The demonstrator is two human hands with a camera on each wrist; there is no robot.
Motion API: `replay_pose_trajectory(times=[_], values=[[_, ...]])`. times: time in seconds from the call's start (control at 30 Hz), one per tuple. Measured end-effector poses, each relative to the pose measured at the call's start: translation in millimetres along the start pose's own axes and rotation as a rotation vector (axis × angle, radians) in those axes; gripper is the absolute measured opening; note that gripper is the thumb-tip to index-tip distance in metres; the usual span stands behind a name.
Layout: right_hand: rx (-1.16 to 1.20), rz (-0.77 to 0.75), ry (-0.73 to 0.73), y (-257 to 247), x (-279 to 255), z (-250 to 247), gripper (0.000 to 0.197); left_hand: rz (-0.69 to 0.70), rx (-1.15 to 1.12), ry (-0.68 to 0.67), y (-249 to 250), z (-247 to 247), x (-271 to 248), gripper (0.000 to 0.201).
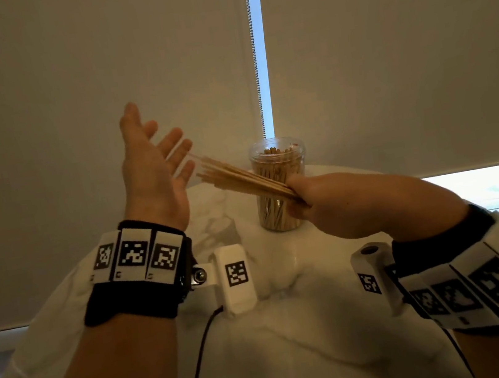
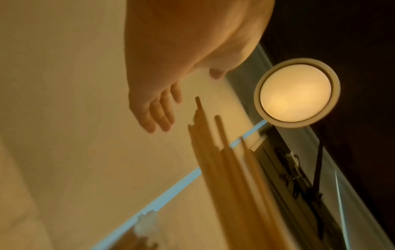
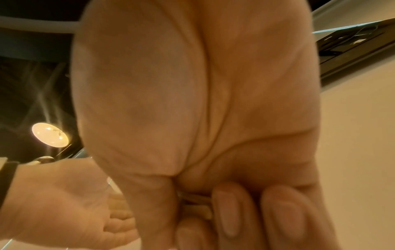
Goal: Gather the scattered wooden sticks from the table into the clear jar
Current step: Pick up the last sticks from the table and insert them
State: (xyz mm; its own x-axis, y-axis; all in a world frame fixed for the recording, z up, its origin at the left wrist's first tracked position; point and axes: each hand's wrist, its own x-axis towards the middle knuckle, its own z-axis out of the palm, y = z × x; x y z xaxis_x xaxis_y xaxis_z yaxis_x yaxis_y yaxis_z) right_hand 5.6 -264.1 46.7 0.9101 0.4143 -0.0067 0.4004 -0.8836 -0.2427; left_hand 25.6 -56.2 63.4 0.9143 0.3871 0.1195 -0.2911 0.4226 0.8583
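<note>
From the head view, your right hand (image 1: 304, 195) is closed around a bundle of wooden sticks (image 1: 239, 175), gripping them at one end so the free ends fan out to your left. Those free ends reach to just beside the fingertips of your left hand (image 1: 153, 170), which is raised with the palm turned toward the sticks and the fingers spread straight, holding nothing. The clear jar (image 1: 280, 184) stands upright on the white marble table (image 1: 295, 327), directly behind your right hand and already packed with sticks. A beaded blind cord (image 1: 254, 49) hangs above the jar.

From the left wrist view, your left hand (image 2: 162, 94) shows flat, fingers (image 2: 159, 113) extended, and the blurred stick ends rise from below, just beside the fingers; contact cannot be judged. A round ceiling lamp (image 2: 296, 93) glows beyond the thumb side.

From the right wrist view, your right hand (image 3: 203, 118) fills the picture, fingers (image 3: 227, 214) curled into the palm over the sticks. Your left hand (image 3: 70, 203) lies open past your right thumb.
</note>
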Motion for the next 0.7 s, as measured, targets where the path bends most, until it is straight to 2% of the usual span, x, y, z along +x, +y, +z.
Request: replay_pose_trajectory(times=[0.07, 0.17, 0.27, 0.37, 0.47, 0.53, 0.6, 0.7], values=[[-0.024, -0.012, 0.009, -4, -2, 0, 0.005, -0.080, 0.159, -0.064, -4, 3, -1, 0.048], [-0.078, 0.009, 0.078, -7, -2, -1, 0.008, -0.221, 0.158, -0.271, -16, 20, -19, 0.053], [-0.133, 0.083, 0.143, 0, 0, 1, 0.022, -0.233, 0.162, -0.360, -21, 34, -36, 0.044], [-0.099, 0.119, 0.165, 7, 3, -1, 0.026, -0.227, 0.153, -0.417, -21, 36, -39, 0.029], [-0.081, 0.113, 0.232, 8, 4, -6, 0.026, -0.222, 0.111, -0.433, -18, 36, -38, 0.042], [-0.094, 0.110, 0.246, 9, 3, -8, 0.026, -0.201, 0.036, -0.367, -15, 35, -37, 0.053], [-0.097, 0.112, 0.244, 12, 2, -8, 0.026, -0.178, -0.018, -0.288, -13, 33, -35, 0.056], [-0.132, 0.077, 0.335, 9, 2, -6, 0.031, -0.234, 0.166, -0.345, -19, 35, -38, 0.052]])
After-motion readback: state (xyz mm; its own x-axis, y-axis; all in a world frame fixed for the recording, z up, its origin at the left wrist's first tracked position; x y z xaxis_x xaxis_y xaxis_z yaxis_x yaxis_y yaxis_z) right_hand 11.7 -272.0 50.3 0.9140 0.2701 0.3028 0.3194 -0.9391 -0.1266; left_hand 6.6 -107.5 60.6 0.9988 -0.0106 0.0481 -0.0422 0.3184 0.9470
